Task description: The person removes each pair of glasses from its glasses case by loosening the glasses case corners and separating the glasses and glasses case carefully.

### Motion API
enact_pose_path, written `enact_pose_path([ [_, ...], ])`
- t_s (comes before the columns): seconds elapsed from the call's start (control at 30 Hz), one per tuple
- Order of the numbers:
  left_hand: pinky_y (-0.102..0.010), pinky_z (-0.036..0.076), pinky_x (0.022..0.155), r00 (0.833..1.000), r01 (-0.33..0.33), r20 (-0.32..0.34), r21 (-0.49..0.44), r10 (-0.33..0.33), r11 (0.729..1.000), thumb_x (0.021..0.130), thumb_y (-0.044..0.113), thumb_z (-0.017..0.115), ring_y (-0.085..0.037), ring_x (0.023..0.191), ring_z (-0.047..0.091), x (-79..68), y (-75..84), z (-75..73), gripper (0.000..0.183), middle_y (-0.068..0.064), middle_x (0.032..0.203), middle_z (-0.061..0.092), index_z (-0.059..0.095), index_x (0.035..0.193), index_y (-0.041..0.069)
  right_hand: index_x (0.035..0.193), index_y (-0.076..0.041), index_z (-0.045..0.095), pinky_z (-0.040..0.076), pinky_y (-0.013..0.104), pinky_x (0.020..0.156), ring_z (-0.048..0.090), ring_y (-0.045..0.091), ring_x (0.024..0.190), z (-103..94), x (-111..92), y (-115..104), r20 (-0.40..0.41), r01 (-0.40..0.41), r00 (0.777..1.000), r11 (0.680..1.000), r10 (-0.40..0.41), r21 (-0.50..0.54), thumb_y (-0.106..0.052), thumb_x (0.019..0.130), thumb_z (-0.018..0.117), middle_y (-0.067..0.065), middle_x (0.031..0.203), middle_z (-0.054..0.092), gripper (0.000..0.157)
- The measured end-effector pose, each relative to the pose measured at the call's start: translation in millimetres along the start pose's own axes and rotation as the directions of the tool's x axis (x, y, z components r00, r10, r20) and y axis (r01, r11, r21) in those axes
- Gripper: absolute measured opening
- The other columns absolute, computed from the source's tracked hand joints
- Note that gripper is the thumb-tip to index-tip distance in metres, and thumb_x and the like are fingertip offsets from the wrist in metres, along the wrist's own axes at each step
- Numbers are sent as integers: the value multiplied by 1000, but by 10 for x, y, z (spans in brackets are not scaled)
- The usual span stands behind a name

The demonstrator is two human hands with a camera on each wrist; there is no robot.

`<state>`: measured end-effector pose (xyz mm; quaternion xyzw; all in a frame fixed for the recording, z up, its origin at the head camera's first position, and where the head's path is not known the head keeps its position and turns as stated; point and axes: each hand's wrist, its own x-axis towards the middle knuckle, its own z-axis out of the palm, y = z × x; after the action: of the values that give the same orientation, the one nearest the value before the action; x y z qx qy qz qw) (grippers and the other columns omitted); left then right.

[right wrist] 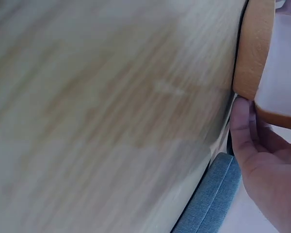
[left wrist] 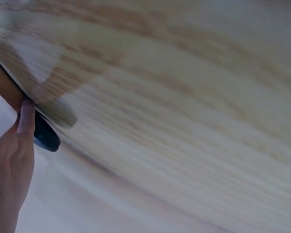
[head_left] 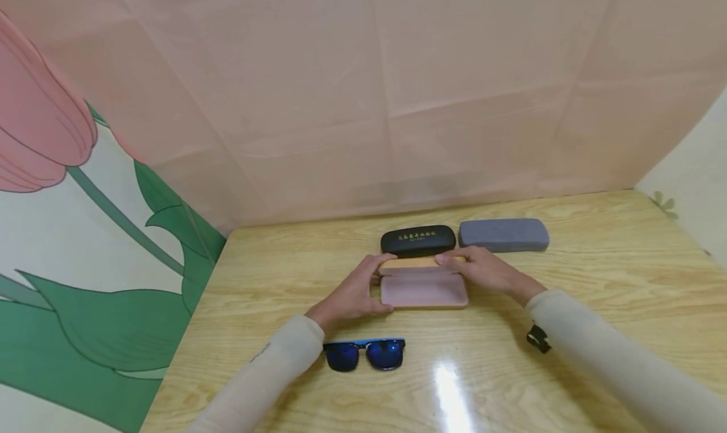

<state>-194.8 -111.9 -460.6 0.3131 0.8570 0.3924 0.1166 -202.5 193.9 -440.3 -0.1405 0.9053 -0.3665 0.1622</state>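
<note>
An orange-tan glasses case [head_left: 423, 293] with a pink lining lies on the table with its lid raised. My left hand [head_left: 354, 292] grips its left end, thumb at the front corner and fingers up by the lid. At the lid's right end, my right hand [head_left: 490, 270] pinches the edge, thumb in front and fingers behind. The right wrist view shows those fingers against the corner of the tan shell [right wrist: 254, 48]. Sunglasses [head_left: 365, 355] with dark blue lenses lie in front of the case, beside my left sleeve.
A black glasses case [head_left: 418, 240] with gold lettering stands closed right behind the tan one. To its right is a closed grey-blue case [head_left: 504, 235]. The wood-grain table [head_left: 613, 250] meets a pink cloth backdrop [head_left: 318, 105] at the rear.
</note>
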Motion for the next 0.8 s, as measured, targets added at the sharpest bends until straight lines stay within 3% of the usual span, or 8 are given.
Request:
enact_pose_path([
  [0.33, -27, 50, 104, 1000, 2, 11, -27, -2, 1000, 72, 9, 89, -20, 124, 54, 11, 19, -23, 93, -6, 135, 45, 36, 148, 21, 136, -19, 62, 46, 62, 100, 54, 42, 129, -21, -9, 22, 14, 72, 997, 997, -72, -34, -58, 101, 44, 18, 140, 59, 56],
  [0.5, -26, 49, 104, 1000, 27, 12, -43, -26, 999, 72, 7, 89, -19, 129, 50, 2, 6, -9, 87, -5, 137, 45, 41, 144, 19, 134, -29, 64, 52, 47, 91, 61, 29, 119, -10, -8, 26, 32, 139, 990, 989, -137, -50, -56, 99, 49, 10, 135, 64, 47],
  [0.8, -25, 50, 103, 999, 35, 9, -30, -35, 999, 71, 9, 89, -18, 130, 49, 11, -1, 10, 81, -3, 137, 46, 45, 138, 20, 133, -26, 65, 50, 35, 79, 62, 18, 102, 0, -43, 70, 3, 267, 964, 959, -268, -99, -44, 100, 57, 8, 124, 68, 39],
])
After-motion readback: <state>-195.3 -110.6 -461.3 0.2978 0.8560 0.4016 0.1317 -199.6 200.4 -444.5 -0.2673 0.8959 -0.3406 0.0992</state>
